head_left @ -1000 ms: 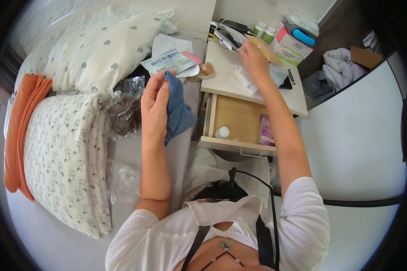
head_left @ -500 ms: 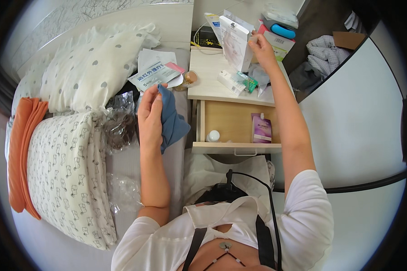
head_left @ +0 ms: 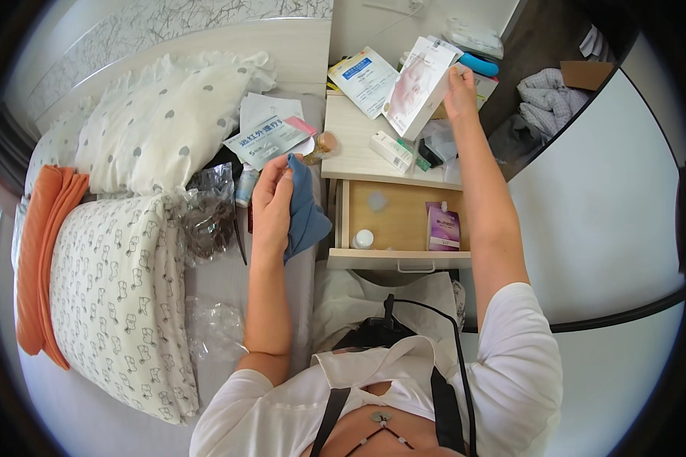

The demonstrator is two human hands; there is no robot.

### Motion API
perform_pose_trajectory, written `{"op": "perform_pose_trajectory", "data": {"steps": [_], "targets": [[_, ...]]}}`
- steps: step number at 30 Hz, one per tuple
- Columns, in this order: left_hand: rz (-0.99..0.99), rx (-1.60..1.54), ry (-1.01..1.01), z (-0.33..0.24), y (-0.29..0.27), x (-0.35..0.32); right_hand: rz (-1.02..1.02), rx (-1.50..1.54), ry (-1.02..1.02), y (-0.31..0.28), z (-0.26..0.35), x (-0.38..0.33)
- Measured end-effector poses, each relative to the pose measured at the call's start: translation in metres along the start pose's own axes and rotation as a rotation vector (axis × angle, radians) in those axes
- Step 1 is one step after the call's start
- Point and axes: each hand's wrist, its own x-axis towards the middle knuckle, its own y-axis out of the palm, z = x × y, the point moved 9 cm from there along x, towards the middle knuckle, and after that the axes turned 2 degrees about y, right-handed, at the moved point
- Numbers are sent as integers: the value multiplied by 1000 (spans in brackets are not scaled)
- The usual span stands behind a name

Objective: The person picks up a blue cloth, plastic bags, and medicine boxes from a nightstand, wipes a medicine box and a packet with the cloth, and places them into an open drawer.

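Observation:
A crumpled blue cloth (head_left: 305,217) hangs from my left hand (head_left: 271,209), which is closed on one end of it at the bed's edge. My right hand (head_left: 460,93) reaches over the nightstand (head_left: 351,145) and grips a flat white box (head_left: 418,87) by its right edge. The box is tilted and bears a pinkish printed picture. Just left of it a white and blue packet (head_left: 364,82) lies slanted at the back of the top. A small white carton (head_left: 391,151) and a clear plastic bag (head_left: 440,139) lie in front of the box.
The drawer (head_left: 405,260) is pulled out, with a purple pouch (head_left: 442,227) and a white-capped bottle (head_left: 363,239) inside. Packets (head_left: 263,142) lie on the bed near a plastic-wrapped dark item (head_left: 209,209), a folded quilt (head_left: 118,297) and an orange cloth (head_left: 47,259).
The white box has turned more face-up and shifted slightly right in my right hand. The packet beside it now lies flatter and farther left. My left hand still holds the cloth.

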Motion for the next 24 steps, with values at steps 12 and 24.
{"op": "perform_pose_trajectory", "data": {"steps": [12,24], "targets": [[10,-81,-59,7,6,0,83,46,-181,10,85,-13],[291,-49,-213,20,57,-16,48,176,178,-25,83,-137]]}}
